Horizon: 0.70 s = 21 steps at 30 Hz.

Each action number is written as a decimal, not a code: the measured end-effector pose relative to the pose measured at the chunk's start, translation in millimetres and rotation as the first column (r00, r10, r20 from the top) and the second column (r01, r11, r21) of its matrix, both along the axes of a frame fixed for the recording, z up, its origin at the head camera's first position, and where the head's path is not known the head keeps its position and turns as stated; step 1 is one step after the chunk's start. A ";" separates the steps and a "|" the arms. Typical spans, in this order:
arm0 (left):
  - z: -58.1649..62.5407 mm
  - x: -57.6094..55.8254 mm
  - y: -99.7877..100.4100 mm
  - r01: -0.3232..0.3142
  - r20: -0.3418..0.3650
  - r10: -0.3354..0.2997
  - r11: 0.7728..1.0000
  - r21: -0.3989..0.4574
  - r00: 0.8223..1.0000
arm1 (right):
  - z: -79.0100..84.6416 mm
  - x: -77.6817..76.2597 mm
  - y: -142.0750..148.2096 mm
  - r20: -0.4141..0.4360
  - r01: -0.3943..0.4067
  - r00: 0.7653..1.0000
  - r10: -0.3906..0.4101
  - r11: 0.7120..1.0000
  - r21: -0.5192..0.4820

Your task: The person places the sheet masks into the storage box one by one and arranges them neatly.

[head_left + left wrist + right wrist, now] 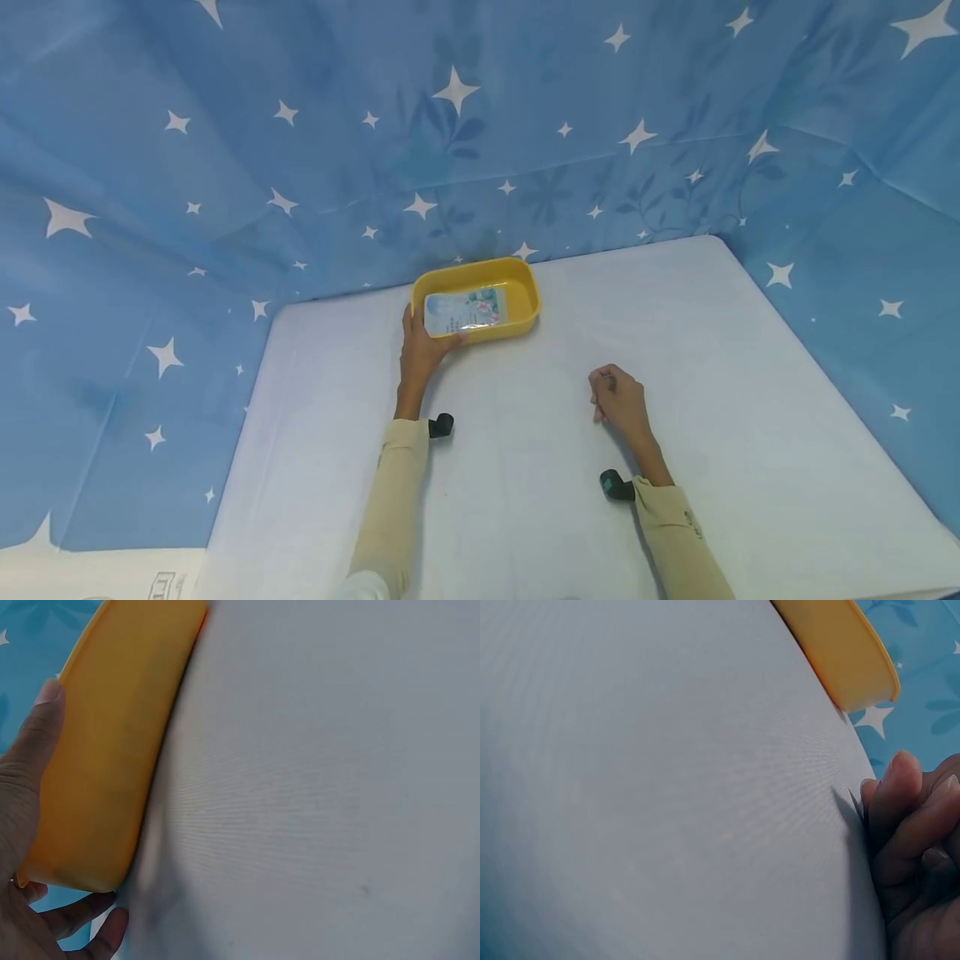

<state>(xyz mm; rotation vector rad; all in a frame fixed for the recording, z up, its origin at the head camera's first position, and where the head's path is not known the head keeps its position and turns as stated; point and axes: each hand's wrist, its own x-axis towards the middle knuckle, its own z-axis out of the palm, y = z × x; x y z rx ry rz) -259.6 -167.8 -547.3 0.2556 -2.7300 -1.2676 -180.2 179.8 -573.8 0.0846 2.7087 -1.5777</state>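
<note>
A yellow plastic tub stands at the far side of the white table, with a light blue packet printed with flowers and leaves lying inside. My left hand grips the tub's left near corner. In the left wrist view, the thumb lies against the tub's long wall, and the other fingers are around its end, partly hidden. To the right, and apart from the tub, my right hand rests at the table with loosely curled fingers. I see nothing held in it.
White cloth covers the table. A blue curtain with white stars hangs right behind the tub and along both sides. Black wrist cameras stick out from both sleeves. A pale printed surface shows at the lower left.
</note>
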 end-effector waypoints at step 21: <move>-26.9 103.4 48.0 -0.068 -0.099 0.058 0.993 -0.101 0.993 | -21.9 5.9 8.1 0.039 0.046 0.998 -0.050 0.993 0.106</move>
